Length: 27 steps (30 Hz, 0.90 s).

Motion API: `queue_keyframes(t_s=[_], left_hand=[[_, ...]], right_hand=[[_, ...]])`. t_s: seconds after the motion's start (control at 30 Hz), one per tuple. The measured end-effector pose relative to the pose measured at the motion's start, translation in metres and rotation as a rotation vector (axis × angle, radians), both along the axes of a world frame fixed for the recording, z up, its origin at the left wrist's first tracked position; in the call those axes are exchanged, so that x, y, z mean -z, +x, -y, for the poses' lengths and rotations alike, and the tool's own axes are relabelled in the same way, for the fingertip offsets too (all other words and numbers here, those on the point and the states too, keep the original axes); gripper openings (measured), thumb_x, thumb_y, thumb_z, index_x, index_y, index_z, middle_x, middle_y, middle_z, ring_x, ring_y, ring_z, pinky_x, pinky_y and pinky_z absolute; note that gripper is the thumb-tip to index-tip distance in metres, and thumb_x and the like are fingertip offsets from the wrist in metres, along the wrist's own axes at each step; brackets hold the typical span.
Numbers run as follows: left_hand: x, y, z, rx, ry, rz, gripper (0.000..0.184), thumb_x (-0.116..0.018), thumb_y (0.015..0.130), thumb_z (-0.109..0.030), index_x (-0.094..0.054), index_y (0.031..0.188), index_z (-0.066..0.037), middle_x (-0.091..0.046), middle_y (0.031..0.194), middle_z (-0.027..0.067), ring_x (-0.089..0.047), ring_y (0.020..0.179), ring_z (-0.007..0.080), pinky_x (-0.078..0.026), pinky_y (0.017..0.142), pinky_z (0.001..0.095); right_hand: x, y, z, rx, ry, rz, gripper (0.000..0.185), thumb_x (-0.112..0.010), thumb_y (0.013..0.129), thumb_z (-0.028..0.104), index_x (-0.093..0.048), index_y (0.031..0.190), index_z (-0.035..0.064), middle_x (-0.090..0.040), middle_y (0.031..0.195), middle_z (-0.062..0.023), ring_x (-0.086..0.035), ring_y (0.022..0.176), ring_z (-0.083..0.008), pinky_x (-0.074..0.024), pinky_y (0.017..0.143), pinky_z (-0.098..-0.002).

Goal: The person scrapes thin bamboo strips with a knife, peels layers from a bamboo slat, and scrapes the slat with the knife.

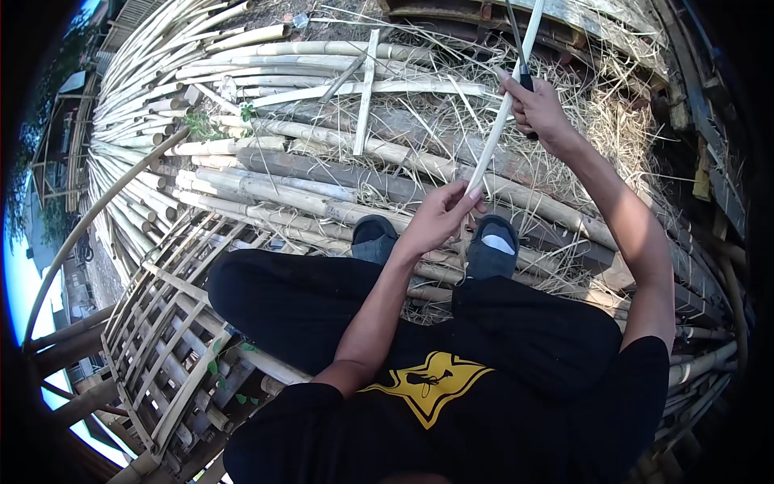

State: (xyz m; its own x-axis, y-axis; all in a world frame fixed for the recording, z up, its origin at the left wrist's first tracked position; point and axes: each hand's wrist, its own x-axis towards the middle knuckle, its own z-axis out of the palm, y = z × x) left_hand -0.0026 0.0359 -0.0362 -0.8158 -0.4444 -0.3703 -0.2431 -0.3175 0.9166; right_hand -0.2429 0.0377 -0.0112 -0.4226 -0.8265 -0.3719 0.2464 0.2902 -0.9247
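Note:
A long pale bamboo strip (493, 145) slants from my knees up past the top edge of the head view. Its near end is pinched between the thumb and fingers of my left hand (439, 218), above my shoes. Farther along the strip, my right hand (542, 114) is closed around the black handle of a knife (526, 82). The dark blade points away from me and lies close beside the strip; whether its edge touches the strip I cannot tell. My right thumb is stretched out across the strip.
Bamboo poles (314, 133) lie across the ground under and ahead of my feet. Shavings (621, 121) are heaped at the right. A slatted bamboo frame (173, 323) stands at my left, near a curved pole (105, 202). A loose flat slat (367, 93) lies over the poles.

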Motion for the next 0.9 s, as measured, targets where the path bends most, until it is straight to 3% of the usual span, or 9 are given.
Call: queue_keyframes(t_s=[0.13, 0.23, 0.3, 0.33, 0.4, 0.43, 0.53, 0.77, 0.9], left_hand=[[-0.002, -0.004, -0.002, -0.045, 0.235, -0.108, 0.033, -0.044, 0.102, -0.026, -0.048, 0.118, 0.002, -0.062, 0.075, 0.0065, -0.056, 0.053, 0.0097, -0.047, 0.051, 0.0229], [0.001, -0.004, -0.003, -0.103, 0.226, -0.104, 0.026, -0.043, 0.102, -0.024, -0.048, 0.114, -0.001, -0.05, 0.064, -0.0004, -0.045, 0.043, 0.0064, -0.041, 0.041, 0.0217], [0.006, -0.002, 0.0, -0.177, 0.214, -0.064, 0.022, -0.043, 0.102, -0.023, -0.049, 0.108, -0.003, -0.04, 0.059, -0.0027, -0.034, 0.039, 0.0032, -0.035, 0.035, 0.0211], [0.01, -0.001, 0.001, -0.184, 0.212, -0.065, 0.022, -0.043, 0.102, -0.023, -0.049, 0.108, -0.003, -0.04, 0.059, -0.0027, -0.034, 0.039, 0.0032, -0.035, 0.035, 0.0211], [0.016, 0.001, 0.004, -0.327, 0.218, -0.074, 0.021, -0.043, 0.102, -0.022, -0.049, 0.107, -0.002, -0.044, 0.062, -0.0013, -0.034, 0.039, 0.0029, -0.034, 0.035, 0.0204], [0.016, 0.001, 0.006, -0.374, 0.193, -0.074, 0.021, -0.044, 0.102, -0.021, -0.049, 0.108, -0.002, -0.047, 0.064, 0.0001, -0.034, 0.038, 0.0026, -0.031, 0.034, 0.0202], [0.009, 0.002, 0.012, -0.424, 0.22, -0.085, 0.017, -0.047, 0.1, -0.018, -0.051, 0.104, -0.002, -0.05, 0.061, 0.0008, -0.034, 0.037, 0.0028, -0.028, 0.033, 0.0206], [0.007, 0.004, 0.007, -0.418, 0.189, -0.096, 0.015, -0.049, 0.099, -0.015, -0.053, 0.105, -0.002, -0.044, 0.059, -0.0024, -0.032, 0.041, 0.0023, -0.025, 0.035, 0.0212], [0.01, 0.003, 0.005, -0.41, 0.165, -0.077, 0.015, -0.05, 0.099, -0.016, -0.053, 0.104, -0.001, -0.043, 0.059, -0.003, -0.032, 0.043, 0.0022, -0.025, 0.037, 0.0214]], right_hand=[[-0.003, 0.023, -0.007, -0.134, 0.092, 0.029, 0.033, -0.058, 0.094, 0.037, -0.054, 0.085, 0.0058, -0.033, 0.053, 0.0089, -0.026, 0.037, -0.0013, -0.0216, 0.034, -0.02], [0.009, 0.031, -0.008, -0.217, 0.088, -0.025, 0.034, -0.057, 0.095, 0.04, -0.054, 0.086, 0.0068, -0.034, 0.055, 0.0088, -0.029, 0.039, -0.0007, -0.0219, 0.035, -0.0207], [0.017, 0.031, -0.008, -0.232, 0.043, -0.497, 0.046, -0.051, 0.095, 0.048, -0.054, 0.086, 0.0028, -0.045, 0.054, 0.0001, -0.044, 0.043, -0.0152, -0.0341, 0.044, -0.0345], [0.018, 0.028, -0.011, -0.24, 0.04, -0.498, 0.046, -0.051, 0.095, 0.048, -0.054, 0.086, 0.0028, -0.045, 0.054, 0.0001, -0.044, 0.043, -0.0152, -0.0341, 0.044, -0.0345], [0.016, 0.027, -0.021, -0.55, 0.06, -0.845, 0.047, -0.042, 0.098, 0.047, -0.054, 0.091, 0.002, -0.049, 0.055, -0.01, -0.051, 0.049, -0.0289, -0.0384, 0.053, -0.0426], [0.008, 0.033, -0.028, -0.634, 0.038, -0.905, 0.034, -0.044, 0.099, 0.034, -0.05, 0.092, 0.0012, -0.051, 0.06, -0.0192, -0.049, 0.057, -0.0388, -0.0407, 0.059, -0.0454], [0.013, 0.046, -0.044, -0.833, 0.133, -0.942, 0.037, -0.039, 0.1, 0.038, -0.054, 0.096, 0.0047, -0.054, 0.059, -0.0193, -0.056, 0.06, -0.0399, -0.0428, 0.061, -0.0503], [0.024, 0.047, -0.051, -0.796, 0.005, -1.005, 0.032, -0.042, 0.099, 0.036, -0.054, 0.099, 0.006, -0.055, 0.061, -0.0205, -0.057, 0.062, -0.0417, -0.0443, 0.064, -0.0523], [0.022, 0.029, -0.047, -0.86, -0.074, -1.13, 0.032, -0.044, 0.097, 0.038, -0.053, 0.094, 0.0071, -0.054, 0.056, -0.0175, -0.055, 0.057, -0.0404, -0.0438, 0.057, -0.0507]])
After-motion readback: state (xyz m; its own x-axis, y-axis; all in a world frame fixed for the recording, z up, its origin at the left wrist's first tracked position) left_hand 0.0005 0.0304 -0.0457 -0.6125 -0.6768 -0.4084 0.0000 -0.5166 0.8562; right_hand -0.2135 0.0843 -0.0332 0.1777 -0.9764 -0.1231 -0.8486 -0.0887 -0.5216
